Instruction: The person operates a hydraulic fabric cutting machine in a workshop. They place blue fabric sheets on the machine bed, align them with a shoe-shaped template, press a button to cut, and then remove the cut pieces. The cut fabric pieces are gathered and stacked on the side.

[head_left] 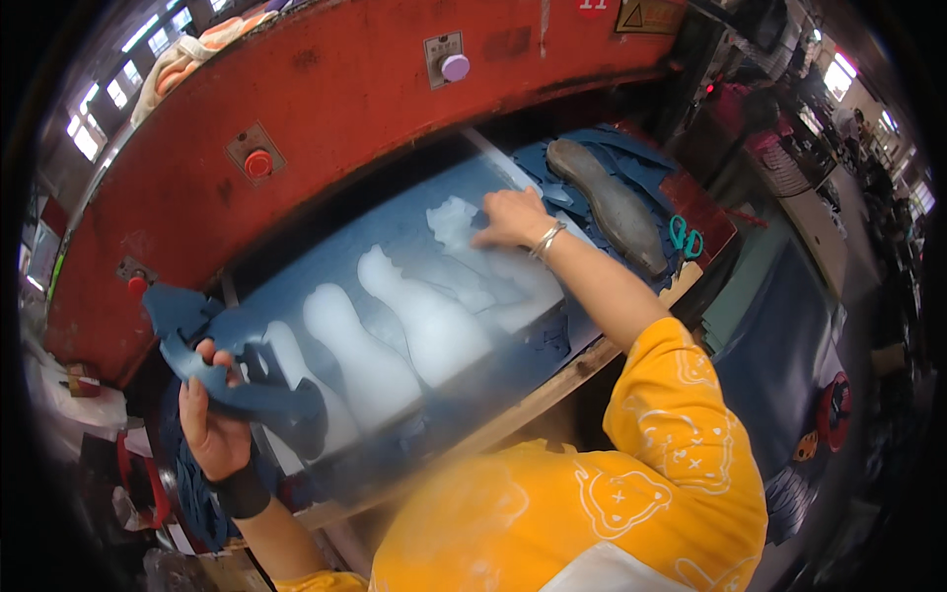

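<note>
Left hand [212, 419] closed on a stack of blue cut sole pieces [212, 370] at the left end of the cutting board [552, 380]. Right hand [513, 219] pressed flat, fingers spread, on the blue sheet [395, 232] bearing sole-shaped cut-outs. Grey sole die [607, 202] lies just right on blue offcuts. Red press beam [355, 89] above carries a yellow warning label [646, 14] at upper right.

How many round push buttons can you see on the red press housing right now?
3: a purple button at upper centre, a red button left of it, and a small red button far left. Others may be hidden.
</note>
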A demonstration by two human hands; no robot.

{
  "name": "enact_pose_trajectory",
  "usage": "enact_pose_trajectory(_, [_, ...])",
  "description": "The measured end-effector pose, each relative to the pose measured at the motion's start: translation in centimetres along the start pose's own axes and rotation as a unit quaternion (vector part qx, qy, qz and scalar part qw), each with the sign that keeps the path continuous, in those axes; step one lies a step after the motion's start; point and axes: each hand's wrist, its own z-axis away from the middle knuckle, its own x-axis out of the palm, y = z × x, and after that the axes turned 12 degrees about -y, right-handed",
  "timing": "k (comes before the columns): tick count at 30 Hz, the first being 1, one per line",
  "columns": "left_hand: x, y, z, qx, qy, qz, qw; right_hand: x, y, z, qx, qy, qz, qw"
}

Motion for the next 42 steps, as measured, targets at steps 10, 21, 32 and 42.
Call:
enact_pose_trajectory(10, [4.0,-2.4,-2.5,-0.043,-0.003,-0.01,0.999,-12.9,7.8,4.9,0.203,0.183,0.062,0.96])
enact_pose_trajectory(21, [4.4,-5.8,-3.7,-0.063,0.017,-0.02,0.998,4.8,-5.8,2.9,-0.178,0.038,-0.19,0.965])
enact_pose_trajectory(32, [4.3,-6.0,-3.9,-0.073,0.04,-0.01,0.996,-1.2,-2.9,1.6,-0.002,0.024,-0.072,0.997])
enact_pose_trajectory(42, [6.2,-6.2,-6.2,-0.112,0.033,-0.064,0.991,0.3,-0.2,0.7,-0.081,-0.061,-0.144,0.984])
